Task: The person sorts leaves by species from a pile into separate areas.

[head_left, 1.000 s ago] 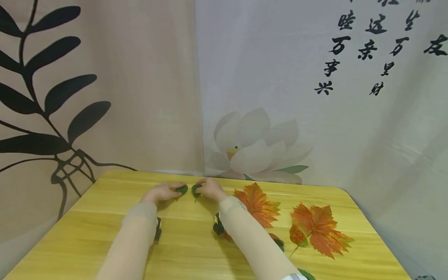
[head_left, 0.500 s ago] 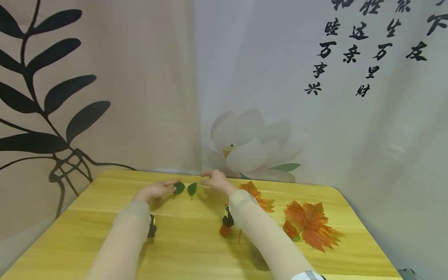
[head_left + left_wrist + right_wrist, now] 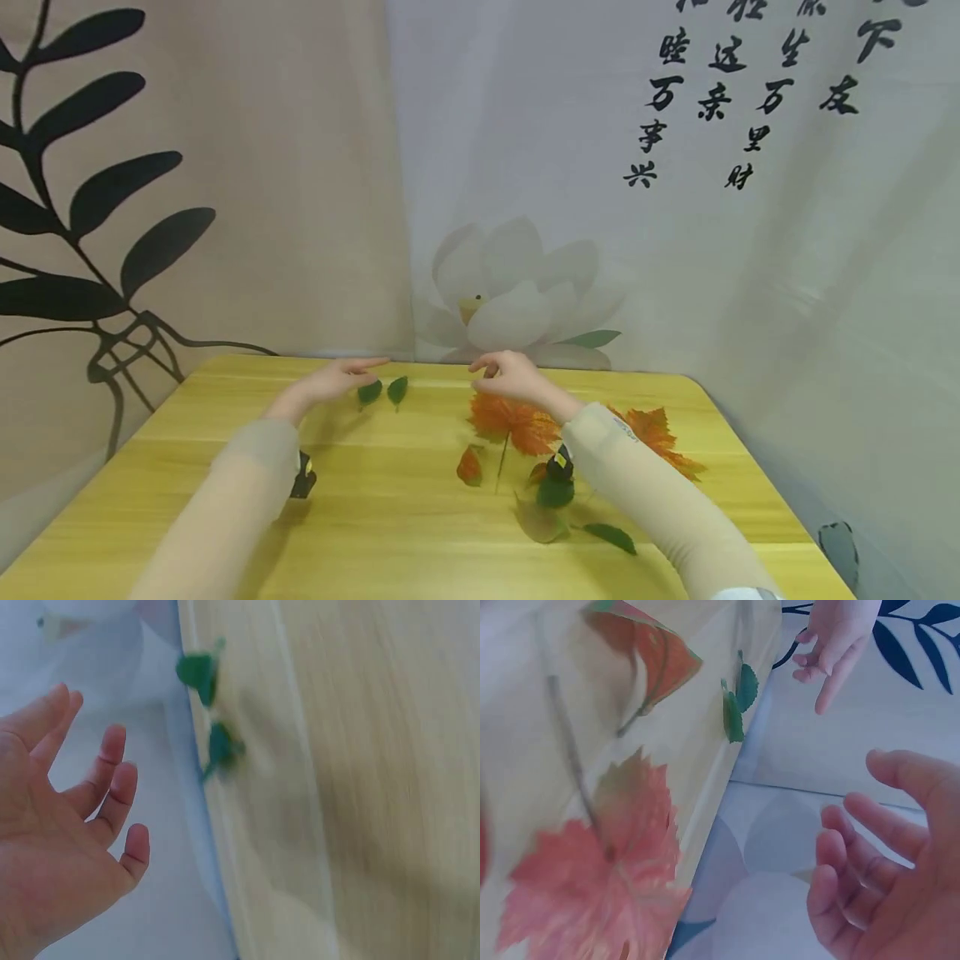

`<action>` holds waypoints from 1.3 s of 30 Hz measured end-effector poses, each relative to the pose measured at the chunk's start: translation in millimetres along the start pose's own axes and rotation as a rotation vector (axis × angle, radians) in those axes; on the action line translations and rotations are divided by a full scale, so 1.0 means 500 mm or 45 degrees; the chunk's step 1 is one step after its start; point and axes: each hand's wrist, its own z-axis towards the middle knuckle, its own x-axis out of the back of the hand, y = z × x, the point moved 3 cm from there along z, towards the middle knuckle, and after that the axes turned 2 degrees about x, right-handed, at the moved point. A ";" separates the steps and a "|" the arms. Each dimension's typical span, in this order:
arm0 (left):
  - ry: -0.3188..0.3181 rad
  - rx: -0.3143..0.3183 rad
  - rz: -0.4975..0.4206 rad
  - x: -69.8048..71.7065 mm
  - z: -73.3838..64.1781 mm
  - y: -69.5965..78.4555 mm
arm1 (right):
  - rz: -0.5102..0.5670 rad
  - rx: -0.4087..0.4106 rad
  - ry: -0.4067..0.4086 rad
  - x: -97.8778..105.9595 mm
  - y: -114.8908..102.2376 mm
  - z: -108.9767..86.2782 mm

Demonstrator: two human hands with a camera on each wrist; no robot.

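Two small green leaves (image 3: 397,390) lie side by side near the table's far edge. My left hand (image 3: 328,383) hovers beside and above them with nothing in it, its index finger stretched out. In the left wrist view its fingers (image 3: 112,754) are spread and slightly bent, apart from the leaves. To the right, my right hand (image 3: 516,377) hangs over the far edge, loosely curled around nothing, close above an orange maple leaf (image 3: 513,423). Nearer to me lies a small red-orange leaf (image 3: 470,467) with a green edge. The right wrist view shows the right hand's bent, bare fingers (image 3: 877,832).
Another orange maple leaf (image 3: 652,427) lies farther right, partly hidden by my right forearm. Beneath that forearm are a dark green leaf (image 3: 555,493), a pale brownish-green leaf (image 3: 542,523) and a narrow green leaf (image 3: 611,536). A printed cloth backdrop (image 3: 300,208) hangs behind the table.
Both hands have let go of the green leaves, which now lie on the table. My right hand has moved right, over the maple leaf; the left has lifted slightly. The head view has shifted right.
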 end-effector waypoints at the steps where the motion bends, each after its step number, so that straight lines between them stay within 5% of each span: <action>1: -0.008 -0.017 0.002 -0.006 0.004 0.010 | 0.014 0.004 -0.004 0.009 0.003 -0.016; 9: -0.089 -0.140 -0.043 -0.092 0.033 0.104 | 0.098 0.045 -0.069 0.051 0.047 -0.145; 22: -0.326 -0.515 0.003 -0.245 0.118 0.260 | 0.027 -0.222 0.062 0.049 0.117 -0.322; 28: -0.351 -0.543 0.188 -0.323 0.113 0.309 | 0.027 -0.326 0.028 0.034 0.124 -0.385; 33: -0.338 -0.538 0.290 -0.378 0.105 0.332 | 0.171 -0.390 -0.010 0.008 0.131 -0.432; 39: -0.234 -0.533 0.471 -0.431 0.104 0.352 | 0.285 -0.399 -0.028 -0.012 0.142 -0.467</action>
